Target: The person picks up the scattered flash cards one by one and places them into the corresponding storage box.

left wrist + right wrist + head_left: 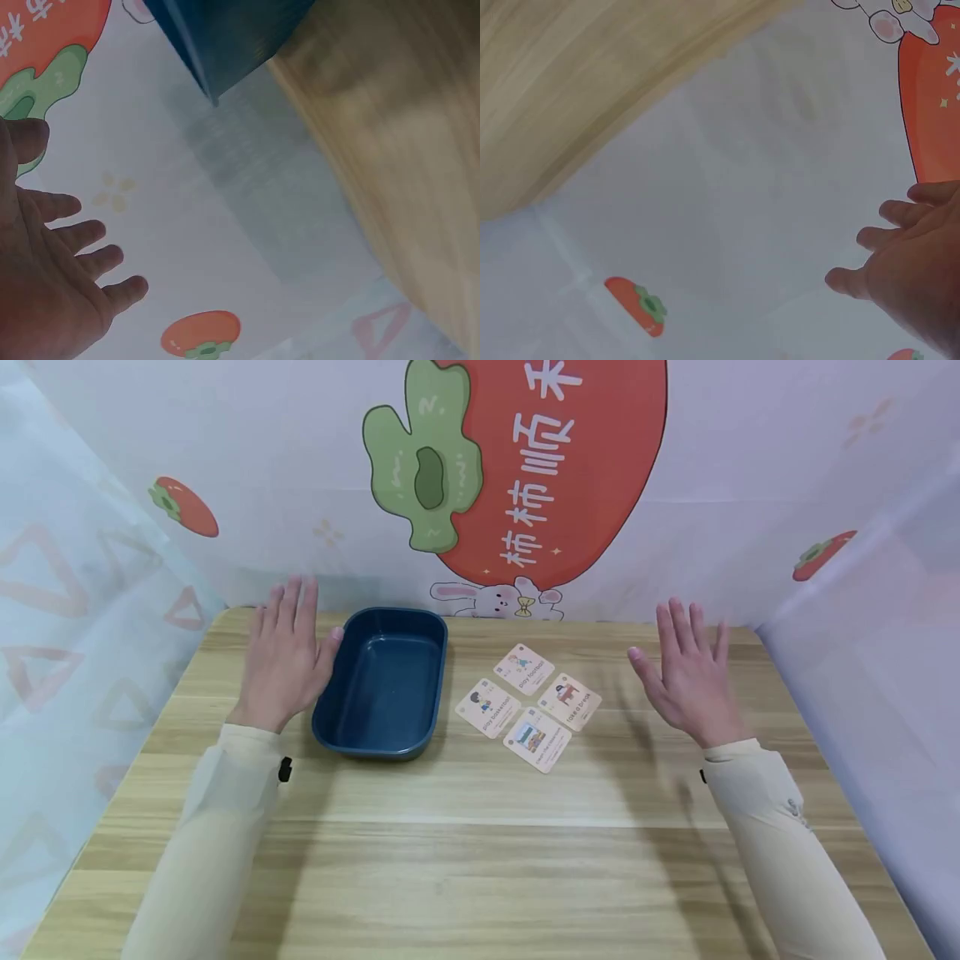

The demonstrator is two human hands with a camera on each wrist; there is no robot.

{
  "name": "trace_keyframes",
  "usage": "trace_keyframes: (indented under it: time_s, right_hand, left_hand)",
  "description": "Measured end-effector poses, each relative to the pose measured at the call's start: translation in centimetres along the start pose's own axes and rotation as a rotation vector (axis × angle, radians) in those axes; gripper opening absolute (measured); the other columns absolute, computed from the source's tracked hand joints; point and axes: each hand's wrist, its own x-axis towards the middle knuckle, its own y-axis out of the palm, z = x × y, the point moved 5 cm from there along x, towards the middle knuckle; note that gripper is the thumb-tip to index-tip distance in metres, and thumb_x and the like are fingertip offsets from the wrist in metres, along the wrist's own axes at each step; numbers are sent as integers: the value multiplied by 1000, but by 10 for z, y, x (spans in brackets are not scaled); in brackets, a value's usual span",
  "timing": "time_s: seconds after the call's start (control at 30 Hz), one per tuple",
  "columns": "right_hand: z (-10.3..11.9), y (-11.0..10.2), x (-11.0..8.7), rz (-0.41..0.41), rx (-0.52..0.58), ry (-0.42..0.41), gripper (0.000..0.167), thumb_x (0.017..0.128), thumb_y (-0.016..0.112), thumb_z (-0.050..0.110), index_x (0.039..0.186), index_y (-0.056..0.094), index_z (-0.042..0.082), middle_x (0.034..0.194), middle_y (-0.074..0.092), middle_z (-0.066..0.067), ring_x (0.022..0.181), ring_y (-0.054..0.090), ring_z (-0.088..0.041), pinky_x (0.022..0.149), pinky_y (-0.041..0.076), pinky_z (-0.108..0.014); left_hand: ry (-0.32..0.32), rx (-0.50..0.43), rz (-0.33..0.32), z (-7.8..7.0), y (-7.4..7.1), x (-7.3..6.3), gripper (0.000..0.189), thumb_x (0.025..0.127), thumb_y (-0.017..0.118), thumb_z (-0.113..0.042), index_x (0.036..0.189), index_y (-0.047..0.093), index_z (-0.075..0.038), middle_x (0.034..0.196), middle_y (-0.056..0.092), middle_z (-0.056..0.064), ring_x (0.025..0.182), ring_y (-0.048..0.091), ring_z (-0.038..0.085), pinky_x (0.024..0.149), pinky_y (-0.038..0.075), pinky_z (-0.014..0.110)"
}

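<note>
My left hand (pixel 283 660) is held with its fingers straight and spread, just left of a dark blue rectangular tub (pixel 397 685); its thumb overlaps the tub's rim in the head view. Over the right part of the table my right hand (pixel 693 681) has its fingers extended too, holding nothing. Between the hands lie several picture cards in a diamond cluster: "play football" (pixel 523 669), "play basketball" (pixel 487 707), "take a break" (pixel 570 702) and "clean the classroom" (pixel 537 739). In the wrist views the left palm (pixel 45 277) and right palm (pixel 922 262) bear nothing.
The wooden table (pixel 450 860) ends at a white back sheet (pixel 270 468) printed with persimmons, characters and a rabbit. Light patterned sheets hang along the left and right edges. The tub stands near the table's back edge, with no contents visible.
</note>
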Motion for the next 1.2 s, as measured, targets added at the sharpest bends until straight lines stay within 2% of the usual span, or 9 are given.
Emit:
trace_keyframes:
  time_s: [0.1,0.23,0.37,0.53,0.67,0.97,1.2]
  right_hand:
    - [0,5,-4,-4,25,-4,77,107,37,51,161,15,1,166,14,-22,154,1,-39,117,-12,-60]
    - [4,11,-10,-41,91,-35,70,106,46,44,155,30,-4,158,30,-27,149,20,-44,118,4,-63]
    - [10,21,-19,-49,172,-67,63,105,52,36,148,39,-8,148,40,-31,138,35,-50,113,19,-65]
    - [19,33,-29,-3,247,-77,56,106,52,32,143,45,-9,138,49,-34,127,45,-54,104,31,-68]
    - [25,41,-36,63,290,-59,53,106,54,32,142,48,-8,129,56,-30,120,52,-50,99,38,-65]
    - [37,58,-42,200,330,-26,47,103,60,31,135,58,-3,116,65,-19,107,60,-38,87,49,-54]
    - [52,69,-44,280,308,-61,40,98,68,23,128,64,-3,110,67,-13,100,62,-31,86,50,-50]
  left_hand:
    - [-26,-88,6,3,7,-7,64,107,50,-29,154,28,9,153,32,35,140,31,54,112,25,66]
    - [-119,-209,103,9,18,-16,63,108,47,-34,152,32,8,144,42,37,131,40,54,105,32,66]
    - [-169,-286,172,14,29,-24,62,108,45,-36,150,35,9,134,50,35,121,48,52,97,39,65]
    - [-222,-384,219,21,39,-30,61,109,44,-36,149,37,9,125,55,30,109,56,45,88,46,60]
    - [-294,-452,253,26,46,-35,60,109,43,-37,148,38,8,120,57,27,105,59,41,86,49,57]
    - [-399,-542,251,38,56,-40,51,109,43,-37,135,51,6,120,59,27,106,59,41,87,49,51]
    - [-421,-548,247,41,60,-42,46,109,45,-33,124,57,9,111,60,24,98,57,35,81,46,41]
